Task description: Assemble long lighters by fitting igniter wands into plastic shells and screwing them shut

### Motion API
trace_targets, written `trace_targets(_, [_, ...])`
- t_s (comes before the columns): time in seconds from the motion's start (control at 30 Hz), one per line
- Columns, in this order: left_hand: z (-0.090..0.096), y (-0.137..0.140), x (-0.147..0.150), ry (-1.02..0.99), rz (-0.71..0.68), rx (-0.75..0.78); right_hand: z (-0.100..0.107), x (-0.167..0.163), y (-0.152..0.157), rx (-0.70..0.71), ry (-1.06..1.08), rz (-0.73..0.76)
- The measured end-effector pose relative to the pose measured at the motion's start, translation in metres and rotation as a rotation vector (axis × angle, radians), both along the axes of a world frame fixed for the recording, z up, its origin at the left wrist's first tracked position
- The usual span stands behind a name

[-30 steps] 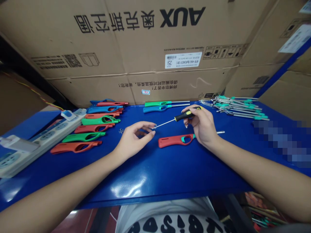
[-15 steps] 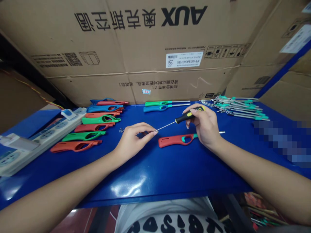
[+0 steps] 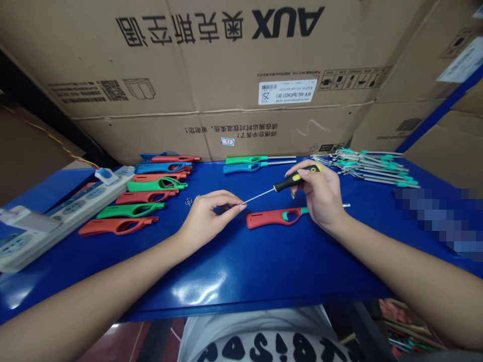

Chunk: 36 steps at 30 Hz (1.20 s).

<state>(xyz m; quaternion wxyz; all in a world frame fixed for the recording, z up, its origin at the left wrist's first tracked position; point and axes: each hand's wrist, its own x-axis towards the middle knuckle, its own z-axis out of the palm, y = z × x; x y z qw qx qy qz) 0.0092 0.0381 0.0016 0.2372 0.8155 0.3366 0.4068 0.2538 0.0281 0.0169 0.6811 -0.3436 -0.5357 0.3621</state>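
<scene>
A black and yellow screwdriver (image 3: 286,185) is held by its handle in my right hand (image 3: 323,193), its thin shaft slanting down to the left. My left hand (image 3: 212,215) is closed in a pinch at the shaft's tip; whether a small part sits between those fingertips cannot be made out. Below the shaft, a red long-necked lighter (image 3: 266,219) with a teal trigger lies on the blue table (image 3: 241,266). Its metal nozzle passes behind my right hand and shows again beyond it.
Red, green and blue lighter shells (image 3: 145,197) lie in a row at left, beside a white power strip (image 3: 73,208). Green and blue lighters (image 3: 241,168) lie at the back. Metal nozzles with teal parts (image 3: 372,168) are heaped back right. A cardboard wall (image 3: 211,90) stands behind.
Both hands hold nearly the same pose. The screwdriver and my right hand have shifted very slightly to the right; the red lighter stays put.
</scene>
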Motion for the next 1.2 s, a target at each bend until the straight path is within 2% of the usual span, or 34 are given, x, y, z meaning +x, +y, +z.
trace_targets(0.13, [0.000,-0.001,0.000,-0.007,-0.010,0.005,0.002,0.001,-0.001,0.006,-0.059,-0.011])
trace_targets(0.4, [-0.002,-0.001,0.001,0.022,-0.073,0.025,0.014,0.005,-0.009,0.143,-0.442,-0.105])
trace_targets(0.53, [-0.001,-0.002,0.001,0.020,-0.073,0.037,0.015,0.005,-0.011,0.185,-0.468,-0.130])
trace_targets(0.77, [0.001,-0.004,0.004,0.065,-0.080,0.050,0.023,-0.007,-0.015,0.110,-0.433,-0.054])
trace_targets(0.83, [0.002,-0.005,0.007,0.064,-0.086,0.033,0.029,-0.011,-0.014,0.200,-0.483,-0.163])
trace_targets(0.93, [0.003,-0.008,0.010,0.049,-0.102,-0.012,0.042,-0.018,-0.012,0.416,-0.645,-0.295])
trace_targets(1.03, [0.003,-0.011,0.011,0.029,-0.100,-0.036,0.055,-0.029,-0.009,0.501,-0.816,-0.198])
trace_targets(1.13, [0.001,-0.013,0.012,0.008,-0.105,-0.038,0.064,-0.041,-0.008,0.451,-0.907,-0.004])
trace_targets(1.2, [-0.001,-0.013,0.012,-0.007,-0.115,-0.048,0.065,-0.044,-0.008,0.410,-0.906,0.063])
